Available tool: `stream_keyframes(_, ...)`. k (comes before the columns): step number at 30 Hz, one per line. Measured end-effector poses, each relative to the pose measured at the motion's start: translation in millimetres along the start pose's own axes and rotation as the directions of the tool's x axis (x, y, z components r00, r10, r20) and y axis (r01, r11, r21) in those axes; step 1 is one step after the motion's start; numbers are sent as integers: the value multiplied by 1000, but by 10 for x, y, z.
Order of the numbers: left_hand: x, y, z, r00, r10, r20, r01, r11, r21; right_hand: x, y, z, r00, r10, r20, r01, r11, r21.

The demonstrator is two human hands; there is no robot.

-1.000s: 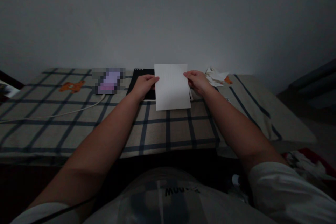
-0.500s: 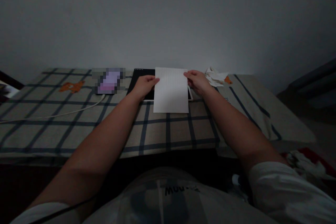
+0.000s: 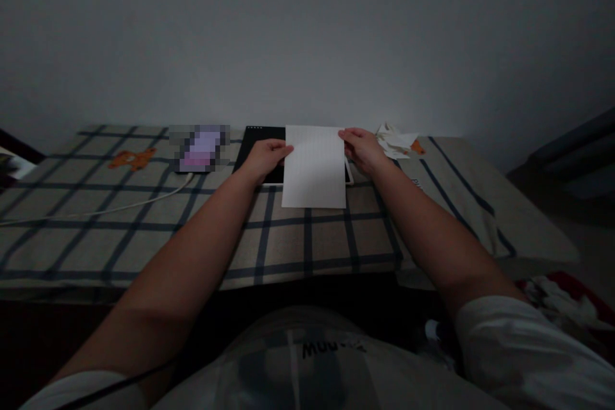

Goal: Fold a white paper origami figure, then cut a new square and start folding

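Frame centre: left hand [image 3: 263,157] and right hand [image 3: 364,148] pinch flat rectangular white paper [image 3: 314,166] edges, above checked woven cloth [image 3: 307,240].

Matt paper sheet [image 3: 314,170], woven checked cloth [image 3: 307,243]

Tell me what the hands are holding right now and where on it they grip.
A white sheet of paper: the left hand pinches its left edge near the top, the right hand its top right corner.
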State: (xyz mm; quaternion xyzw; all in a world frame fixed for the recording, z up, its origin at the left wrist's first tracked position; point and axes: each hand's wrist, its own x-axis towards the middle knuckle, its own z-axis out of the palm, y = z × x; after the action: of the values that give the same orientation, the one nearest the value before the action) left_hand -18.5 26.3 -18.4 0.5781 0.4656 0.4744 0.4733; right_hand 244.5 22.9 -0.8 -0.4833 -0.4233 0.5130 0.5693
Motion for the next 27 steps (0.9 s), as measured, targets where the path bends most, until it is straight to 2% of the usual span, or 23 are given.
stream_keyframes(12,-2,38,25,998,-39,-59,40,999,14,-7,-14,10,1000,-19,-15,19,1000,-20)
stream_keyframes(19,7,12,18,997,3,-75,1,999,53,6,-4,6,998,-65,-18,64,996,-57)
stream_keyframes(21,13,10,8,994,31,-104,-25,998,53,-3,0,-2,999,-48,23,48,998,-35)
stream_keyframes(25,17,39,-16,971,98,-217,-91,995,44,-41,27,-5,977,24,212,-15,999,-45)
stream_keyframes(27,17,60,-22,957,120,-265,-113,993,42,-65,39,12,972,58,227,-38,995,-93)
